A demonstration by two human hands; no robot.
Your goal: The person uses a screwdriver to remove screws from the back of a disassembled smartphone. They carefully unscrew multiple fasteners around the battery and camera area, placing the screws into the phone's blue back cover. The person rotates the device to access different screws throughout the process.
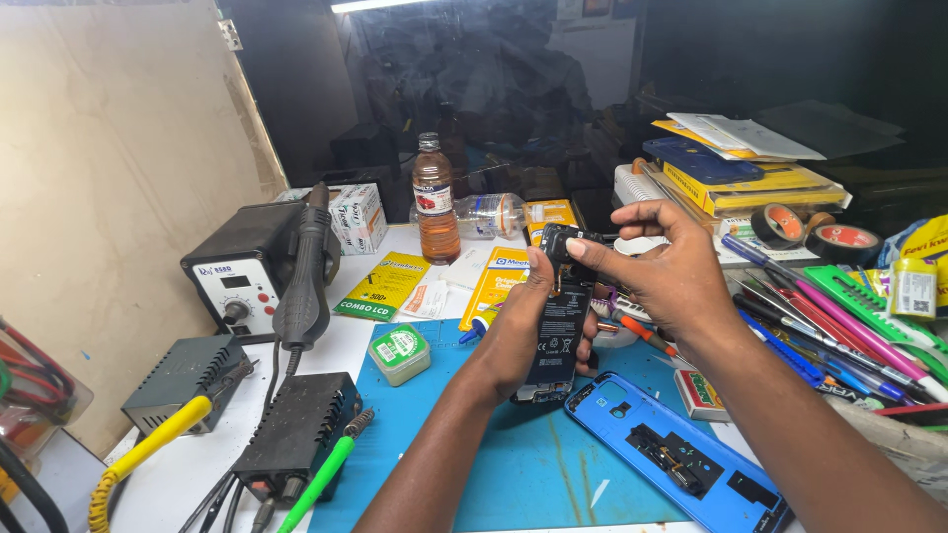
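Left hand (523, 336) clamps the opened phone (555, 341) around its lower body, held above the blue mat (494, 464); right hand (662, 271) pinches the small black part (555, 240) at the top edge. Best to lift that part slowly, left grip steady, no twisting. Phone's long axis runs near vertical, top end pointing away, bare internals facing the camera.

Phone (555, 336) lower end behind left hand (518, 341); blue back cover (681, 456) corner cut off
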